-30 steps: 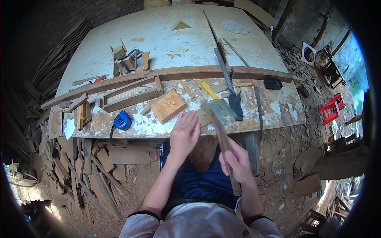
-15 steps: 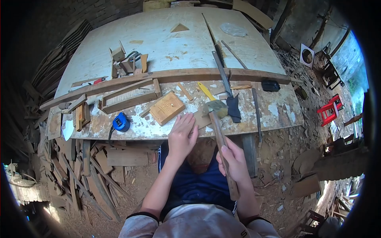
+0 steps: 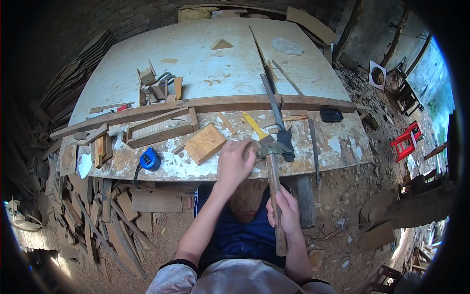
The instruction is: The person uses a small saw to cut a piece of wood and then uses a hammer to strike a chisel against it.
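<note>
My right hand [image 3: 285, 210] is wrapped around the wooden handle of a hatchet [image 3: 273, 183]. Its broad, dull head hangs over the front of the bench, just right of my left hand. My left hand [image 3: 235, 163] is curled at the bench's front edge, fingers and thumb on a small piece of wood [image 3: 253, 146] mostly hidden beneath them. Left of those fingers lies a wooden block [image 3: 205, 143] with small holes in its top. Beyond the hatchet head are a yellow-handled tool [image 3: 253, 125] and a dark cloth [image 3: 285, 144].
A long wooden beam [image 3: 215, 103] crosses the workbench [image 3: 191, 54]. A blue tape measure [image 3: 149, 159], a wooden frame [image 3: 161, 130] and a black case [image 3: 331, 115] lie around. Wood scraps [image 3: 117, 230] are heaped below left; a red stool [image 3: 406, 142] stands at right.
The hatchet head has moved slightly right and toward me, its handle more upright. My left hand has shifted right and its fingers have curled in from lying flatter.
</note>
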`<action>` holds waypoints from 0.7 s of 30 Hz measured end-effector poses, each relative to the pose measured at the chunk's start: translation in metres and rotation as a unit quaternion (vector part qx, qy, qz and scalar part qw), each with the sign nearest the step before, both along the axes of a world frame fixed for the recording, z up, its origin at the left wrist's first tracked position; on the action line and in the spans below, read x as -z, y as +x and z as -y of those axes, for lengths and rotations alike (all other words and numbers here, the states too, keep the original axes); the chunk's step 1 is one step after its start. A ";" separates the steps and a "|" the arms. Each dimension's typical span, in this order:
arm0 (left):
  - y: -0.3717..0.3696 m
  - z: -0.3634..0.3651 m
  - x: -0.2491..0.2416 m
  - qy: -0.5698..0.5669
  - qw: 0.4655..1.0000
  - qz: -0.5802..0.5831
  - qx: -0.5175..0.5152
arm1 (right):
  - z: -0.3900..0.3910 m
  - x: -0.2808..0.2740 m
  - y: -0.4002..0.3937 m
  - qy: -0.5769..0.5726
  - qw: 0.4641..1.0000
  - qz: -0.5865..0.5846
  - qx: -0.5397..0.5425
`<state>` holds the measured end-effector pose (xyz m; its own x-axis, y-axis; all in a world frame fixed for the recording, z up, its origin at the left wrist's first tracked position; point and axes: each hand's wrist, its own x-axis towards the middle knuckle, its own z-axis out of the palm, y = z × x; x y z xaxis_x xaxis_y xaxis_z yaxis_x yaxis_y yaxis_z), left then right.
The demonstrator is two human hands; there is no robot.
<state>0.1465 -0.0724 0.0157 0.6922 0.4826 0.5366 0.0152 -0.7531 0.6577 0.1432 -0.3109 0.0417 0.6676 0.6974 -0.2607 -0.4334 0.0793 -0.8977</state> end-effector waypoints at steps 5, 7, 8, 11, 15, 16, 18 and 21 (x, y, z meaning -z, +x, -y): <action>0.000 0.002 -0.003 0.014 1.000 -0.026 -0.009 | 0.000 0.009 0.000 -0.005 1.000 -0.005 -0.010; 0.001 0.001 -0.001 0.008 1.000 -0.028 -0.009 | 0.000 0.013 0.001 -0.005 1.000 -0.002 -0.014; 0.002 0.000 0.001 0.008 1.000 -0.029 -0.008 | 0.000 0.013 0.002 0.000 1.000 -0.005 -0.015; 0.002 0.002 0.000 0.006 0.999 -0.030 -0.012 | 0.000 0.013 0.005 0.009 1.000 -0.014 -0.016; 0.003 0.004 -0.004 -0.004 1.000 -0.028 -0.013 | -0.001 0.015 0.004 0.006 1.000 -0.012 -0.014; 0.002 0.003 -0.001 -0.027 0.999 -0.022 -0.015 | -0.001 0.016 0.003 0.005 1.000 -0.009 -0.013; 0.002 -0.002 0.004 -0.073 0.997 -0.009 -0.019 | -0.001 0.017 0.003 0.006 1.000 -0.010 -0.011; 0.000 -0.001 0.004 -0.076 0.997 0.006 -0.009 | -0.001 0.017 0.003 0.010 1.000 -0.010 -0.009</action>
